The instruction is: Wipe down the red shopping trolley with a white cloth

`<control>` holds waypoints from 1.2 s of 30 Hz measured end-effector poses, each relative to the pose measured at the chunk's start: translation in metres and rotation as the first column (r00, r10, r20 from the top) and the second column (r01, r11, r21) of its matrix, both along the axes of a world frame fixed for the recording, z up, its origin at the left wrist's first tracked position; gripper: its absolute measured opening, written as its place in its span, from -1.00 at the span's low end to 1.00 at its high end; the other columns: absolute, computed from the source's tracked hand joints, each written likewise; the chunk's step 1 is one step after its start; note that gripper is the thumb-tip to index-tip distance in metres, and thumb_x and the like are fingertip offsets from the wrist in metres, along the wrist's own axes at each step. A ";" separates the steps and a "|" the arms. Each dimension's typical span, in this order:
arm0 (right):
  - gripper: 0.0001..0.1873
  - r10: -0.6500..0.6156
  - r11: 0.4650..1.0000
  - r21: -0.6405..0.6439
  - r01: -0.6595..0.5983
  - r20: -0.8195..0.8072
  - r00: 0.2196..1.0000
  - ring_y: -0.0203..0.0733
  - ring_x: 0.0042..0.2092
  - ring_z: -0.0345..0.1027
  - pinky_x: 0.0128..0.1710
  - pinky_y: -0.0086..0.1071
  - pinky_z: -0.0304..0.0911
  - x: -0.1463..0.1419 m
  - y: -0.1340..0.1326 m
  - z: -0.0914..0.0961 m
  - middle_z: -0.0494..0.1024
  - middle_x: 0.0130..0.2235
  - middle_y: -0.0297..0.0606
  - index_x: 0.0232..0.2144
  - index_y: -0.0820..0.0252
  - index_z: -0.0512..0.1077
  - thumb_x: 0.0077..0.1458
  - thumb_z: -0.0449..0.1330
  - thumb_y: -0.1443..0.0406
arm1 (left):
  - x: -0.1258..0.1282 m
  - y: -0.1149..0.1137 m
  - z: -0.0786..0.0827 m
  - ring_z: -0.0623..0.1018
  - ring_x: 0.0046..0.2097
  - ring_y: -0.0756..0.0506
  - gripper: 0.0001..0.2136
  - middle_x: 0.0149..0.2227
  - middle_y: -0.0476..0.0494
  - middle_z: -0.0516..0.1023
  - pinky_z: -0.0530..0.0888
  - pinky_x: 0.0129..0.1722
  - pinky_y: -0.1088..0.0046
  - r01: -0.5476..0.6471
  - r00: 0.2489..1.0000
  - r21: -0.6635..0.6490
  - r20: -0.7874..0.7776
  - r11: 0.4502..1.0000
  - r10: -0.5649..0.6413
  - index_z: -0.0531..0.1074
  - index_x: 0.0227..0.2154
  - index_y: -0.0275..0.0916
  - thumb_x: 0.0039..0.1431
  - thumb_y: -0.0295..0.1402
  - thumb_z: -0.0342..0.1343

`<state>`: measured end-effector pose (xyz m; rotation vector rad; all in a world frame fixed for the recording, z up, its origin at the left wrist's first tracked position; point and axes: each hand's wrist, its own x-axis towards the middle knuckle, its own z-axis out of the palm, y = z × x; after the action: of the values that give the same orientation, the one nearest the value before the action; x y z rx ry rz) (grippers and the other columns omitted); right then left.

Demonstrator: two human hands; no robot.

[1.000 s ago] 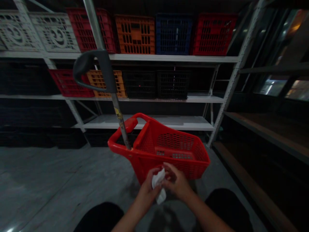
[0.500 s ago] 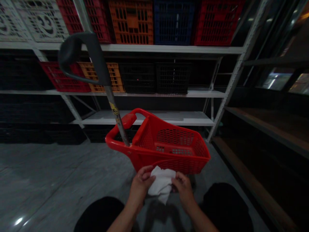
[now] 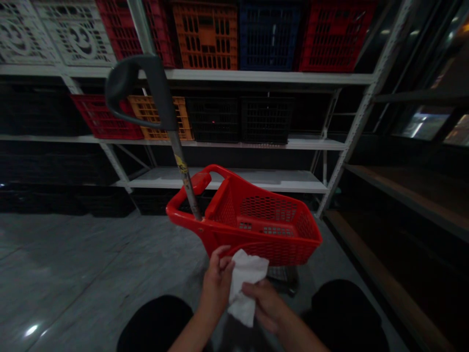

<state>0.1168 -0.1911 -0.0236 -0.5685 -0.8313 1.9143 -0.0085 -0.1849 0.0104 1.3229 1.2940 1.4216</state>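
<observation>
A thin, crumpled white cloth [image 3: 248, 275] hangs between my two hands, low in front of the red shopping cart basket [image 3: 240, 237]. My left hand [image 3: 219, 278] is closed on the cloth's left edge, fingers curled near the thumb. Lower down, my right hand [image 3: 266, 302] pinches the cloth's right side between thumb and fingers. Part of the right fingers is hidden behind the cloth. The basket's near side is just beyond my hands, and a gap to it cannot be judged. A metal pole with a dark grey loop handle [image 3: 166, 95] rises from the basket's handle end.
Behind the cart stands a white metal shelf rack [image 3: 271, 77] with an orange crate [image 3: 207, 36], a blue crate [image 3: 269, 39] and several others. Dark shelving [image 3: 406, 193] runs along the right. Grey floor [image 3: 84, 264] spreads to the left. My dark-clothed knees flank my arms.
My right hand has moved down and left along the cloth, which now hangs longer and more upright. My left hand stays at its left edge. The view has shifted slightly.
</observation>
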 end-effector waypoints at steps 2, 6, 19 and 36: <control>-0.46 -0.052 0.997 0.063 0.048 0.059 0.997 -0.07 -0.18 0.37 -0.15 -0.20 0.21 -0.001 0.000 0.005 0.49 -0.19 -0.16 -0.18 0.23 0.37 -0.29 0.33 0.23 | -0.004 0.000 0.000 0.46 -0.41 0.01 -0.71 -0.45 0.02 0.47 0.36 -0.37 0.49 -0.046 0.998 0.015 -0.052 0.999 0.046 0.14 -0.17 -0.18 0.03 -0.27 -0.02; -0.53 -0.120 0.989 0.099 0.108 0.133 0.984 -0.09 -0.24 0.38 -0.23 -0.22 0.25 0.003 0.004 0.008 0.52 -0.29 -0.17 -0.24 0.24 0.40 -0.25 0.29 0.14 | -0.009 -0.002 0.002 0.46 -0.41 0.03 -0.69 -0.44 0.02 0.47 0.34 -0.38 0.52 -0.043 0.999 0.022 0.032 0.999 0.042 0.12 -0.16 -0.18 0.02 -0.28 -0.01; -0.68 -0.213 0.836 0.544 -0.073 0.444 0.870 -0.16 -0.30 0.30 -0.27 -0.36 0.14 0.042 0.027 0.017 0.46 -0.41 -0.25 -0.53 0.17 0.52 -0.05 0.02 0.16 | -0.043 0.003 0.001 0.40 -0.11 -0.13 -0.50 -0.03 -0.26 0.35 0.33 -0.19 0.36 0.379 0.895 -0.004 0.259 0.926 -0.365 0.18 -0.04 -0.20 -0.04 -0.07 0.00; -0.92 -0.869 0.459 0.791 0.404 0.305 0.389 -0.11 -0.24 0.30 -0.21 -0.23 0.21 0.040 0.087 0.067 0.44 -0.31 -0.23 -0.51 0.19 0.34 -0.16 0.19 0.34 | -0.087 0.032 0.034 0.40 -0.16 -0.10 -0.80 -0.24 -0.12 0.42 0.32 -0.10 0.30 -0.248 0.716 0.506 -0.478 0.826 0.508 0.31 -0.28 -0.21 0.00 -0.29 0.02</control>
<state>0.1566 -0.1040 0.0435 -1.0456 -1.3391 0.4929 -0.0952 -0.1527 0.0444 1.9888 1.8455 1.7007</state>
